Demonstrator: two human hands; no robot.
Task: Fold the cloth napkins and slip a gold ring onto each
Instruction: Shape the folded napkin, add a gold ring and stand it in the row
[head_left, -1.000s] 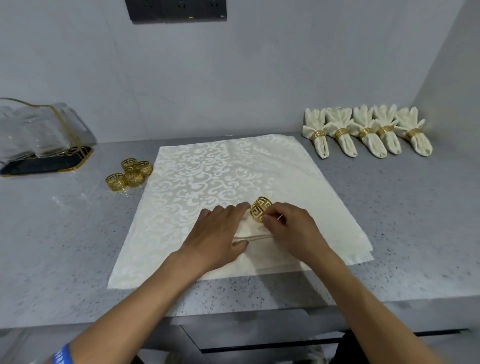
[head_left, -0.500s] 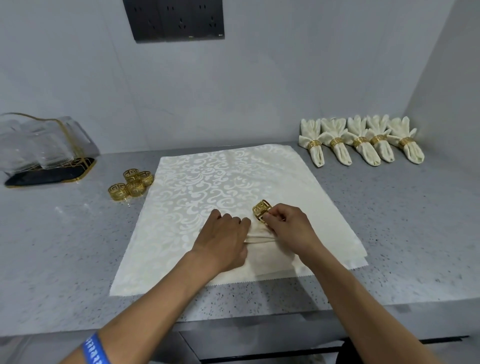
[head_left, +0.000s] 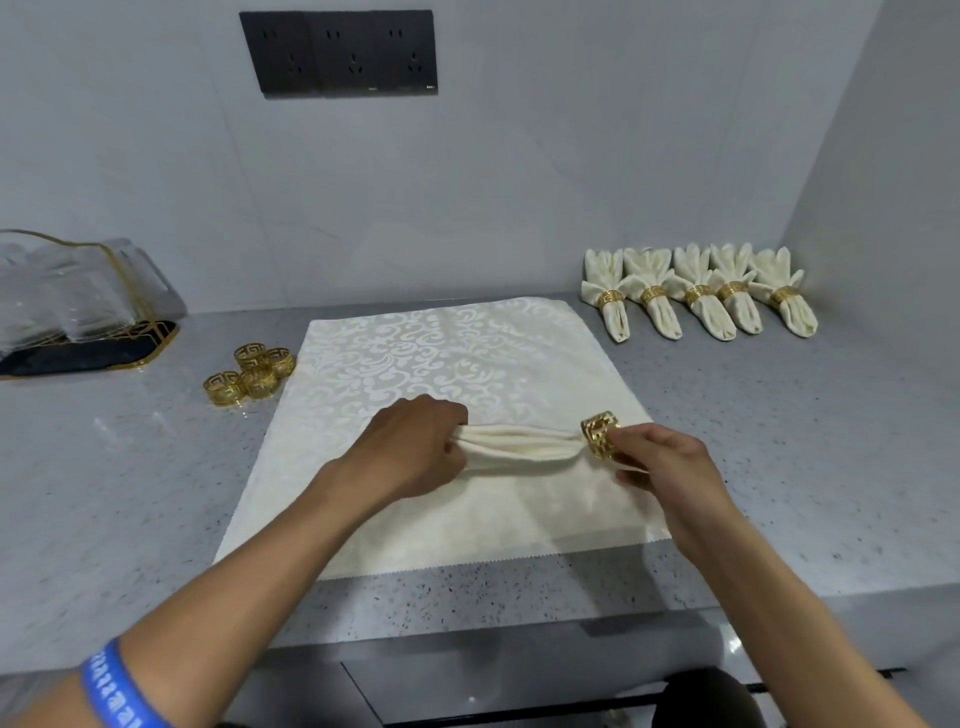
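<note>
Napkin (head_left: 519, 449): gathered into a roll, centre of counter (head_left: 779, 441), atop flat cloths (head_left: 441, 353). Left hand (head_left: 410, 447): fingers clamped on roll's left end. Right hand (head_left: 660, 462): fingertips pinching gold ring (head_left: 600, 434) at roll's right end. Four spare rings (head_left: 249, 371): left, near. Five ringed napkins (head_left: 701, 293): far right.
</note>
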